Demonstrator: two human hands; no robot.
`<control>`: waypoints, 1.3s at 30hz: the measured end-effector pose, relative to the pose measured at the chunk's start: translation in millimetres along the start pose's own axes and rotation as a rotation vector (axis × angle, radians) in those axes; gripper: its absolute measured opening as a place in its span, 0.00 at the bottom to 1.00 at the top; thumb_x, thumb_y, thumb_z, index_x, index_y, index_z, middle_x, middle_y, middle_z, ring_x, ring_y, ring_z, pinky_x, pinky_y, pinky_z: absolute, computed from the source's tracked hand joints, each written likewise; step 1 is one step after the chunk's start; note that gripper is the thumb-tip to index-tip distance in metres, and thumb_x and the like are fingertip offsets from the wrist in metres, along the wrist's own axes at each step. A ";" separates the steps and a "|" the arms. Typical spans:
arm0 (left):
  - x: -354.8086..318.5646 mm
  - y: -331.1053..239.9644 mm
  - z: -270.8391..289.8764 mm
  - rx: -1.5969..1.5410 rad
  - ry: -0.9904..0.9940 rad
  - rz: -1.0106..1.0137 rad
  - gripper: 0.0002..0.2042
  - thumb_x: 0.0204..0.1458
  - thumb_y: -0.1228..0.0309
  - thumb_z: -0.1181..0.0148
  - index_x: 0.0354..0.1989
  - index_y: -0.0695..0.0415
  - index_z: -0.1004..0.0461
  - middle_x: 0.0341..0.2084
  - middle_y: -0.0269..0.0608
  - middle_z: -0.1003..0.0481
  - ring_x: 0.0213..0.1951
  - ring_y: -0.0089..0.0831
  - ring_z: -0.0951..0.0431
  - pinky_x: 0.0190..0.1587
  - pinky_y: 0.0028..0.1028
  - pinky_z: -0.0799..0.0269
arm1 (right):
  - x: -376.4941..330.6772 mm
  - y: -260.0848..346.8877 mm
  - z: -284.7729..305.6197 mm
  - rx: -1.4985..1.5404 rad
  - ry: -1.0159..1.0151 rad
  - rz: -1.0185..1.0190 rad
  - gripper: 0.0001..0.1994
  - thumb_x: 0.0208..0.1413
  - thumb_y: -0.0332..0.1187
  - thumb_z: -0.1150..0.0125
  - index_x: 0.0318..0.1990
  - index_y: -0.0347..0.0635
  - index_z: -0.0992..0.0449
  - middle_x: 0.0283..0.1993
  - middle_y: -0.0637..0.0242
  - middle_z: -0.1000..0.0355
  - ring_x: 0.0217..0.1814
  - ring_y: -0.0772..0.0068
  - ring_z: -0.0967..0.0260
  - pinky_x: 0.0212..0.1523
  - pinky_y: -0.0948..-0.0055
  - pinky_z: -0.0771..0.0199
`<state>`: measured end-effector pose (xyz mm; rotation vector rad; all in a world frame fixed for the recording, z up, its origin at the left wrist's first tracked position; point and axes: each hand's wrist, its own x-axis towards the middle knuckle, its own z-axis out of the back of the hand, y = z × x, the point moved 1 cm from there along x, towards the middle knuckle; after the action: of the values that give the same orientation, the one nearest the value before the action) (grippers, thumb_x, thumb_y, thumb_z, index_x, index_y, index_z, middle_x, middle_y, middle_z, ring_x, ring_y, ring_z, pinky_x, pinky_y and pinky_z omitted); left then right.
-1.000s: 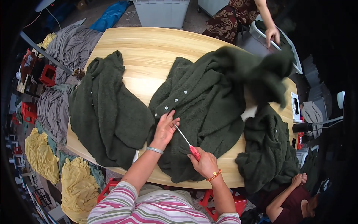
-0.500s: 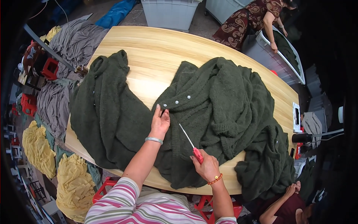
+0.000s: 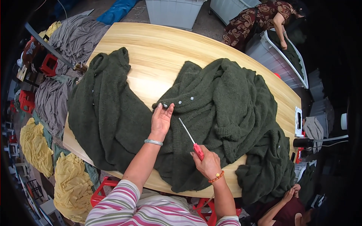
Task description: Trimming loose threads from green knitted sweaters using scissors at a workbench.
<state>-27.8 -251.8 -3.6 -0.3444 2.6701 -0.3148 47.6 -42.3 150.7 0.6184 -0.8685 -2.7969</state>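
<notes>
A dark green knit cardigan [image 3: 241, 94] with a row of pale, shiny buttons [image 3: 191, 98] lies bunched on the table in front of me. My left hand [image 3: 162, 120], palm up, has its thumb and fingertips at the garment's edge, around the button [image 3: 165, 106] nearest it. In my right hand [image 3: 208, 164] is a slim tool with a red handle [image 3: 198, 150] and a long thin metal shaft, like a screwdriver. Its tip points up and left, below the buttons and apart from them. The fingers wrap the handle. Another dark green knit piece [image 3: 105, 101] spreads to the left.
The light wooden table [image 3: 151, 41] has a curved far edge. A third green garment [image 3: 266, 165] hangs over its right edge beside a co-worker's hands [image 3: 292, 193]. Another person leans over a grey bin [image 3: 269, 56] at the far right. Yellow fabric [image 3: 71, 188] lies lower left.
My left hand has risen slightly, and its fingertips have come in around the nearest button. The tool and my right hand have moved a little up and left.
</notes>
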 end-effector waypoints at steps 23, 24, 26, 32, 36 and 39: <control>-30.0 -13.3 14.8 0.501 0.298 0.051 0.13 0.63 0.71 0.51 0.44 0.69 0.26 0.43 0.52 0.23 0.50 0.46 0.23 0.57 0.38 0.28 | 6.0 3.2 -6.9 -0.203 0.123 0.013 0.14 0.55 0.45 0.40 0.39 0.43 0.25 0.28 0.49 0.25 0.34 0.43 0.25 0.38 0.51 0.26; -30.5 -13.1 15.2 0.501 0.296 0.050 0.13 0.63 0.71 0.51 0.44 0.69 0.26 0.43 0.52 0.23 0.50 0.46 0.23 0.57 0.38 0.28 | 6.2 4.2 -7.7 -0.213 0.118 0.007 0.14 0.55 0.45 0.40 0.39 0.43 0.25 0.27 0.49 0.25 0.34 0.43 0.25 0.38 0.51 0.26; -31.3 -12.7 16.0 0.537 0.291 0.059 0.14 0.63 0.70 0.52 0.45 0.70 0.26 0.44 0.52 0.23 0.50 0.46 0.23 0.57 0.39 0.28 | 5.8 5.6 -9.8 -0.222 0.115 0.001 0.14 0.55 0.45 0.40 0.38 0.43 0.25 0.27 0.49 0.25 0.34 0.44 0.25 0.38 0.51 0.26; -36.4 -11.9 21.1 0.521 0.286 0.111 0.15 0.64 0.68 0.52 0.45 0.70 0.27 0.44 0.53 0.23 0.49 0.46 0.23 0.55 0.37 0.26 | 6.9 4.6 -14.2 -0.241 0.093 0.039 0.13 0.55 0.42 0.40 0.38 0.41 0.25 0.27 0.48 0.25 0.33 0.45 0.24 0.36 0.51 0.25; -38.2 -11.9 21.4 0.493 0.262 0.117 0.14 0.64 0.68 0.51 0.45 0.70 0.27 0.43 0.53 0.23 0.49 0.46 0.22 0.54 0.36 0.25 | 8.1 8.8 -14.1 -0.229 0.117 -0.007 0.14 0.55 0.42 0.40 0.38 0.41 0.25 0.28 0.47 0.24 0.35 0.44 0.24 0.38 0.51 0.25; -37.8 -12.2 18.4 0.472 0.237 0.125 0.14 0.63 0.68 0.51 0.44 0.70 0.27 0.43 0.53 0.23 0.48 0.46 0.22 0.54 0.35 0.24 | 4.9 6.5 -16.7 -0.208 0.149 0.043 0.14 0.55 0.43 0.40 0.39 0.41 0.25 0.28 0.47 0.25 0.34 0.44 0.24 0.38 0.51 0.25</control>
<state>15.8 -255.5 -2.1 0.0082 2.7127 -0.9740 50.4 -57.4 140.3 0.7523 -0.5476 -2.7133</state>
